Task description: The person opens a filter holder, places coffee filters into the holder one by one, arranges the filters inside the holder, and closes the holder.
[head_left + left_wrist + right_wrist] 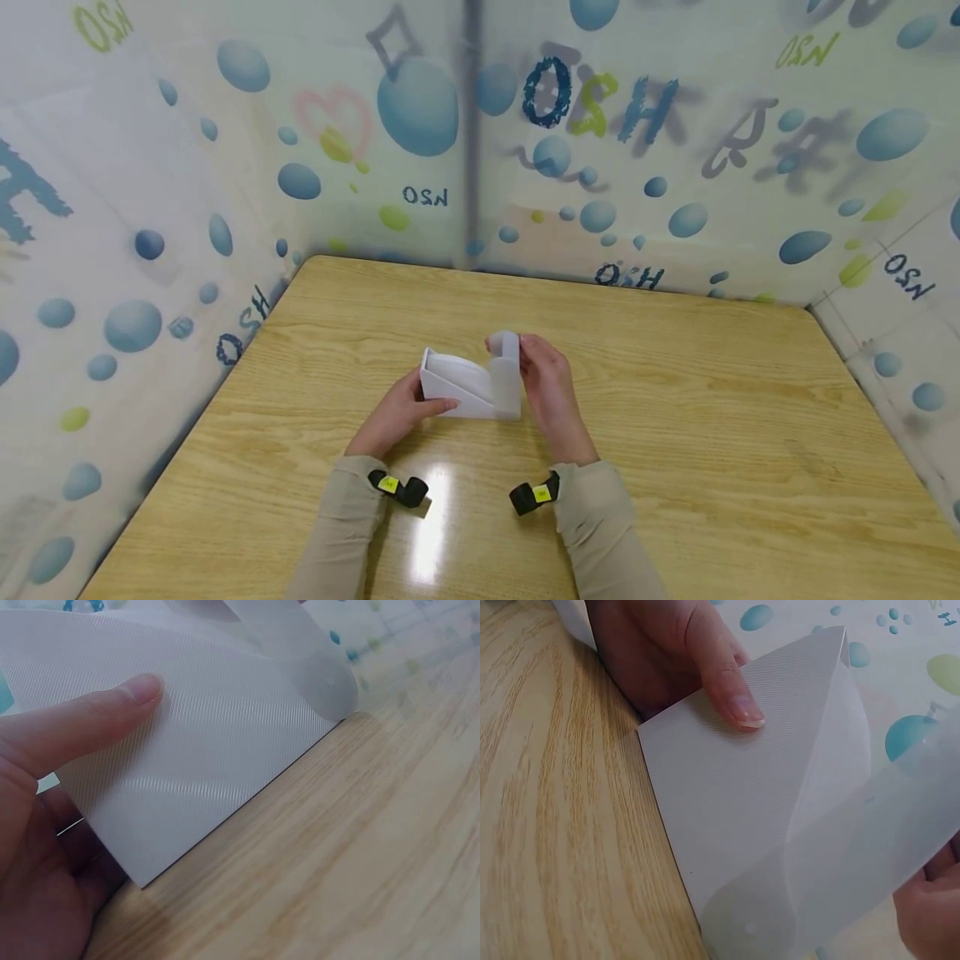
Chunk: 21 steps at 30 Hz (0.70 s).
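Observation:
A white holder (pixel 457 398) with a slanted front edge stands upright on the table; fine ridges cover its side (pixel 217 742). Something white with a rounded edge (pixel 847 727) shows inside it. My left hand (pixel 399 412) grips the holder's left end, its thumb flat on the ridged front and the other fingers behind. At the right end a translucent cover (pixel 506 383) is swung up, attached by a round pivot at the bottom corner. The right hand (pixel 551 387) holds the cover's upper part, with fingertips showing on its far side. In the right wrist view those fingers are mostly hidden.
The wood-grain table (pixel 712 433) extends around the holder on all sides. Printed white walls (pixel 637 192) border it at the back, left and right. Black wrist cameras (pixel 408 492) are strapped at both sleeve cuffs.

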Each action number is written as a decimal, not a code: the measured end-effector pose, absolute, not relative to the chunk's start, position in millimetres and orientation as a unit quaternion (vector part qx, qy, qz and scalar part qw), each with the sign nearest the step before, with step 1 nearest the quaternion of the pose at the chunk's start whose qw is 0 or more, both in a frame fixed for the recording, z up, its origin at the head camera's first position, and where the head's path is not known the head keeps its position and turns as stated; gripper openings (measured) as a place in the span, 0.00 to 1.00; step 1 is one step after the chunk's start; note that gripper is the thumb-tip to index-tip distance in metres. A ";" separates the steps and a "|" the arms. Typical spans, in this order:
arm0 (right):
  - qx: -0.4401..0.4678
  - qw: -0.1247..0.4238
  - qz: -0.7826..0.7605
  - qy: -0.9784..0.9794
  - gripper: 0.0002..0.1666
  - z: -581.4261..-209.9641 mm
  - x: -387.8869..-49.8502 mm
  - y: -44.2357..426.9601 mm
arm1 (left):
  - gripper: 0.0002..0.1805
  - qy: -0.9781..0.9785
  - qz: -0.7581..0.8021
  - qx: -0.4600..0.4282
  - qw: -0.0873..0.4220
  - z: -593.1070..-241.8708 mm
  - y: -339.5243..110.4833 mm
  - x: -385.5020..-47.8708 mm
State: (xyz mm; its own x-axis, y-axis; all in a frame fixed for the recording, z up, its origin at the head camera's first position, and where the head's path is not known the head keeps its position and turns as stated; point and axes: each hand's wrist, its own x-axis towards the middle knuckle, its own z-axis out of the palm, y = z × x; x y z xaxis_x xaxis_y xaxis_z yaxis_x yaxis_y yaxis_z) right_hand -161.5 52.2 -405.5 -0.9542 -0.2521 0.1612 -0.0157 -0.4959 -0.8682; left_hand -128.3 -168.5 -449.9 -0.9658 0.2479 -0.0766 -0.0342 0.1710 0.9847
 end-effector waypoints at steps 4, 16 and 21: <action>-0.146 0.071 -0.843 0.513 0.15 -406.0 -161.1 51.6 | 0.29 0.756 0.642 0.077 0.101 -465.3 -170.8 -133.4; -0.152 0.092 -0.749 0.638 0.19 -406.1 -158.4 49.4 | 0.26 0.753 0.644 0.068 0.115 -440.9 -166.6 -124.9; -0.169 0.106 -0.726 0.658 0.21 -404.9 -157.1 49.3 | 0.26 0.756 0.641 0.067 0.115 -439.5 -166.2 -124.4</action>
State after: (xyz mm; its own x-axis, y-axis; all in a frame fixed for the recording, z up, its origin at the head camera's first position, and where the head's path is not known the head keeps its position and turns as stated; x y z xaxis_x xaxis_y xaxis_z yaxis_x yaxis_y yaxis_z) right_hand -157.1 49.3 -404.9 -0.9205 -0.3765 0.1045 -0.0675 -0.1102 -0.9916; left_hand -124.4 -166.2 -439.5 -0.9645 0.2485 -0.0892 -0.0473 0.1700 0.9843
